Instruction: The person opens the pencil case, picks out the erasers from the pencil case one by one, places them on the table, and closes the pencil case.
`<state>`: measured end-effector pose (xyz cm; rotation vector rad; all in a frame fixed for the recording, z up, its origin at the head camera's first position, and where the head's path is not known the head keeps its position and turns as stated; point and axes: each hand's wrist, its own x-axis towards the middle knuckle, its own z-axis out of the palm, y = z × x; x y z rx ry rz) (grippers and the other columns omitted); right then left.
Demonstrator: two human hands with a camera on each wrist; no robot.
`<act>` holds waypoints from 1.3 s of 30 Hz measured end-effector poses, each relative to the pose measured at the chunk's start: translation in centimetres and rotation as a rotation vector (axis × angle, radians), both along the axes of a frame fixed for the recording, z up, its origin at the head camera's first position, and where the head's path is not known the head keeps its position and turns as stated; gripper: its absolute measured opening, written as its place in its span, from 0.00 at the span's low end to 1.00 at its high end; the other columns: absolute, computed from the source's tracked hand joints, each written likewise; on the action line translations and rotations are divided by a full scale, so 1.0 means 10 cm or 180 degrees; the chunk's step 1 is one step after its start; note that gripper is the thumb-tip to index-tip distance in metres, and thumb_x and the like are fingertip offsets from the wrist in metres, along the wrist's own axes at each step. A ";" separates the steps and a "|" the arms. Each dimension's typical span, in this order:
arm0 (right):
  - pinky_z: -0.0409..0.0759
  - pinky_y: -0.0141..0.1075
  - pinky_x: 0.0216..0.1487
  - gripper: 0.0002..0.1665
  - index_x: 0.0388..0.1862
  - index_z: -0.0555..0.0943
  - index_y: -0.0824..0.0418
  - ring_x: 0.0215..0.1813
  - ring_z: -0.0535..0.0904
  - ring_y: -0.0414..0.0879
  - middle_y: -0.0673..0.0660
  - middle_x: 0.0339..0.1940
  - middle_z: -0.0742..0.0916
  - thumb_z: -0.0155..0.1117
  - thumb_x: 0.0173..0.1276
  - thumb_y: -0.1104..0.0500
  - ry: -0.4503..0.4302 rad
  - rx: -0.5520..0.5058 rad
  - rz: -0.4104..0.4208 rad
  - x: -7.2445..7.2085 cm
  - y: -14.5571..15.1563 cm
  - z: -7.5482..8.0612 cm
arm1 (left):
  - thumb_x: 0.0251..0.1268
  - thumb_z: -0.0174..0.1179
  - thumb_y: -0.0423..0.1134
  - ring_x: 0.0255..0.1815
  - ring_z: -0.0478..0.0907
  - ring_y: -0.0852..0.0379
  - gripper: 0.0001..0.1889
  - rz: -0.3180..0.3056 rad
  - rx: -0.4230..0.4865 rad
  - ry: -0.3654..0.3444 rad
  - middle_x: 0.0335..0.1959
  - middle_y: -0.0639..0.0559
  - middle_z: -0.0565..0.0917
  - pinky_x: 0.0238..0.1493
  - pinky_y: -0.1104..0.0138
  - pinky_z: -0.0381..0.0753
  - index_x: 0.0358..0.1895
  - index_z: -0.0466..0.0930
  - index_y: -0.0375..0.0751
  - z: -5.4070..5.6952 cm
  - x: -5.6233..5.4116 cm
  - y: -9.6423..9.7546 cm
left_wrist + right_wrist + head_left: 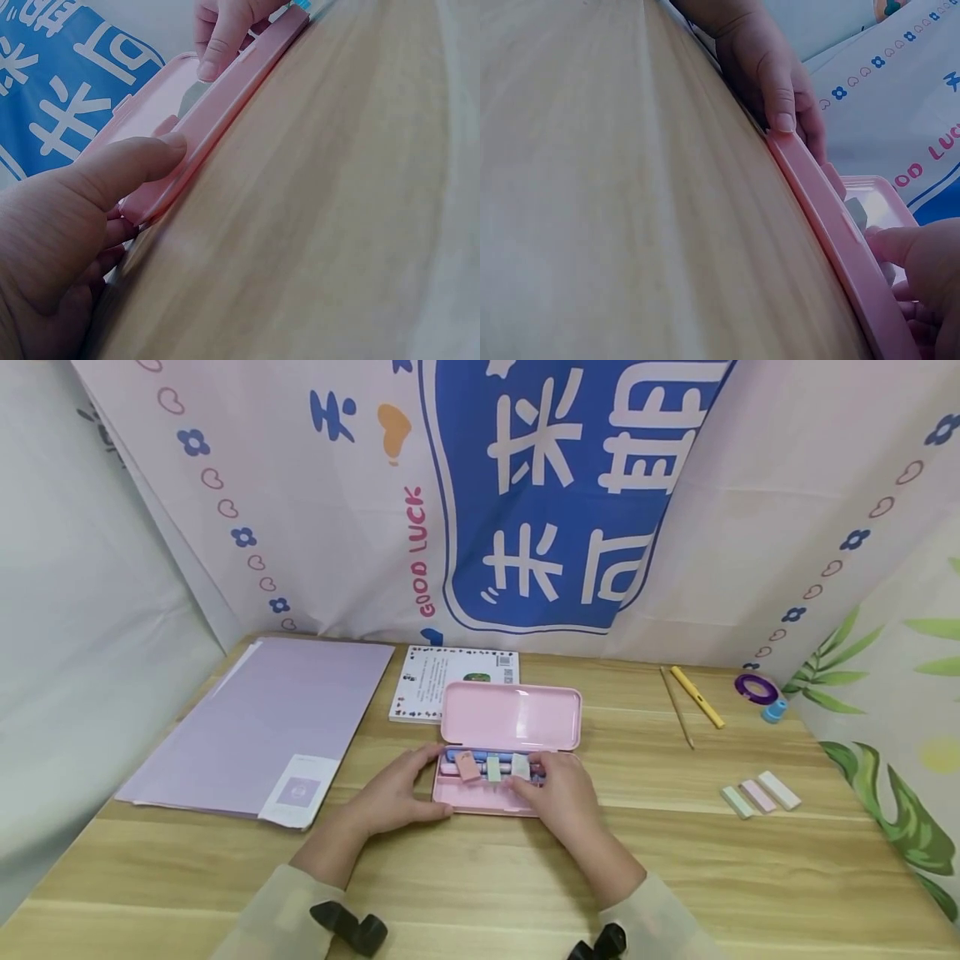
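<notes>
A pink pencil case (487,797) lies on the table with its lid (512,717) raised at the back. My left hand (393,793) grips its left end, thumb (169,146) on the front corner and fingers round the far side. Inside, a salmon eraser (468,767) and a pale green eraser (493,768) lie across blue and pink pens (448,769). My right hand (562,789) reaches over the right end of the case. Its thumb and forefinger pinch a whitish eraser (520,765) beside the green one. The other right fingers are partly hidden by the case wall.
On the left lies a lilac folder (300,718); a white book (427,685) is behind the case. To the right are three eraser blocks (759,793), a pencil (678,710), a yellow pen (697,697), a purple tape ring (756,689) and a small blue object (774,711).
</notes>
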<state>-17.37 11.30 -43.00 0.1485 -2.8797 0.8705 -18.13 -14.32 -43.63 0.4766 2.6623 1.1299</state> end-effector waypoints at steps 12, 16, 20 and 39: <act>0.76 0.40 0.44 0.19 0.44 0.87 0.64 0.42 0.77 0.47 0.56 0.37 0.84 0.71 0.55 0.57 -0.0120 -0.0300 -0.0015 0.03 0.06 0.06 | 0.48 0.74 0.54 0.75 0.61 0.40 0.49 0.0007 -0.0010 -0.0016 0.74 0.41 0.65 0.75 0.45 0.60 0.74 0.60 0.43 -0.01 -0.01 0.00; 0.78 0.39 0.43 0.19 0.46 0.87 0.64 0.40 0.78 0.46 0.57 0.39 0.85 0.69 0.54 0.59 -0.0195 -0.0411 -0.0051 0.03 0.10 0.07 | 0.49 0.74 0.55 0.75 0.60 0.39 0.50 0.0005 -0.0021 -0.0012 0.74 0.41 0.65 0.75 0.44 0.60 0.74 0.60 0.43 -0.02 -0.01 0.00; 0.77 0.38 0.44 0.20 0.48 0.87 0.62 0.41 0.78 0.46 0.56 0.39 0.85 0.69 0.55 0.59 -0.0164 -0.0478 -0.0103 0.05 0.21 0.08 | 0.49 0.73 0.55 0.75 0.60 0.40 0.49 0.0006 -0.0030 -0.0017 0.74 0.41 0.65 0.75 0.44 0.60 0.74 0.60 0.43 -0.01 -0.01 0.00; 0.73 0.34 0.36 0.23 0.53 0.83 0.69 0.40 0.77 0.51 0.64 0.41 0.86 0.66 0.63 0.56 0.0185 -0.0061 -0.0874 0.38 1.70 0.03 | 0.49 0.73 0.56 0.75 0.61 0.40 0.50 0.0014 -0.0050 -0.0020 0.74 0.41 0.66 0.74 0.44 0.61 0.75 0.59 0.45 -0.02 -0.02 0.00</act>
